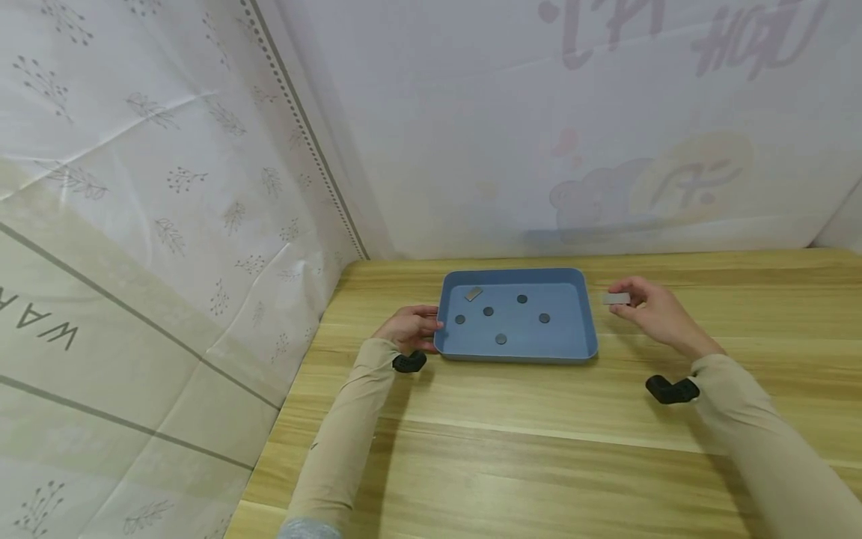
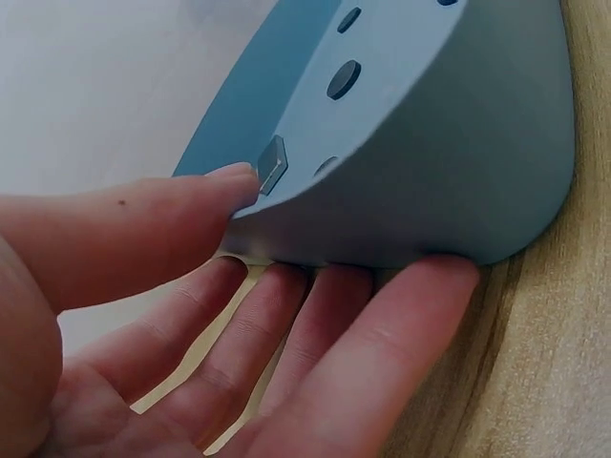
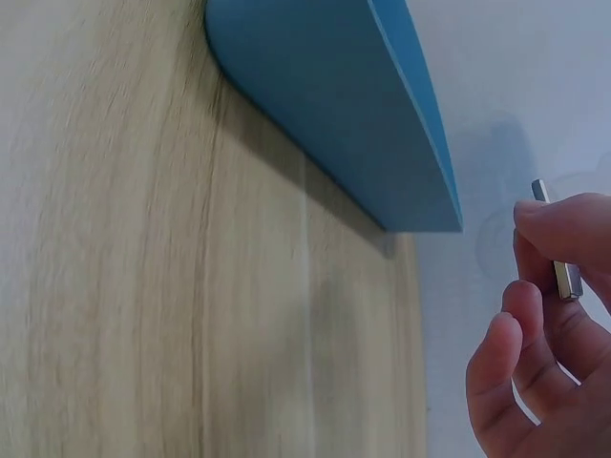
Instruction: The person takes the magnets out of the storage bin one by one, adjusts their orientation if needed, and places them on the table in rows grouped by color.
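Observation:
A blue rectangular tray lies on the wooden table. My left hand grips its left end, the thumb over the rim and the fingertips against the outer wall, low down, as the left wrist view shows. Off the tray's right end, my right hand pinches a small flat silver bar between thumb and fingers. The right wrist view shows this silver bar edge-on, partly hidden by the thumb. Inside the tray are several dark round discs and another small rectangular metal piece near the back left corner.
The wooden table stretches out in front of the tray and to both sides. A pale printed cloth hangs behind the table, and another patterned cloth hangs along its left side. Each wrist carries a black camera mount.

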A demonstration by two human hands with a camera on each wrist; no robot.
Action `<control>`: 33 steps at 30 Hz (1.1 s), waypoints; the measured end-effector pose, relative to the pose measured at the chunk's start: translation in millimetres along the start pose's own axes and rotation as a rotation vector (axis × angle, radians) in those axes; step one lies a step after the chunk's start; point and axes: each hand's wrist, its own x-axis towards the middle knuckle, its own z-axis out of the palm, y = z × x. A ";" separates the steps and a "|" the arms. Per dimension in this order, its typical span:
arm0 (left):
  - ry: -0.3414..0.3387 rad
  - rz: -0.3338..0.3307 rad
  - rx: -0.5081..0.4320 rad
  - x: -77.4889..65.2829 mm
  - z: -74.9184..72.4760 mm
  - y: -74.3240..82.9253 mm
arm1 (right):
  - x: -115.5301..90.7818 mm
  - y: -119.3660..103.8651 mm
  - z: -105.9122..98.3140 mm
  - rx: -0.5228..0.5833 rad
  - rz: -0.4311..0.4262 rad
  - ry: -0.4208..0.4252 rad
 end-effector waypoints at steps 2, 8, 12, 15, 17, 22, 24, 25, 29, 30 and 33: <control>0.001 0.007 0.002 0.3 0.1 -0.4 | -0.1 3.2 -0.9 -0.008 0.007 0.002; 0.000 0.008 0.001 0.9 0.5 0.2 | 1.3 14.0 -1.6 -0.005 0.001 0.016; -0.003 0.008 0.000 0.5 0.2 0.8 | 3.1 21.3 -1.3 -0.007 0.009 0.007; -0.006 0.007 -0.003 -0.1 0.3 0.5 | 4.4 26.3 -1.6 -0.009 0.022 -0.007; -0.007 0.007 -0.002 -0.7 0.7 0.3 | 5.1 28.7 -2.3 -0.012 0.031 -0.017; -0.006 0.014 0.000 -2.0 1.2 -0.3 | 8.1 33.6 -2.5 -0.032 0.072 -0.047; -0.003 0.014 -0.004 -2.0 0.9 -0.9 | 9.5 35.9 -1.8 -0.037 0.083 -0.053; -0.002 0.016 -0.002 -2.0 0.8 -1.3 | 10.0 36.9 -1.4 -0.038 0.085 -0.055; 0.001 0.018 -0.002 -1.5 0.3 -2.5 | 12.2 40.2 -0.1 -0.034 0.089 -0.063; 0.001 0.019 0.000 -1.4 0.4 -2.7 | 12.7 40.5 0.2 -0.035 0.091 -0.066; 0.005 0.019 0.003 -1.7 0.7 -3.0 | 14.4 40.5 1.2 -0.035 0.091 -0.072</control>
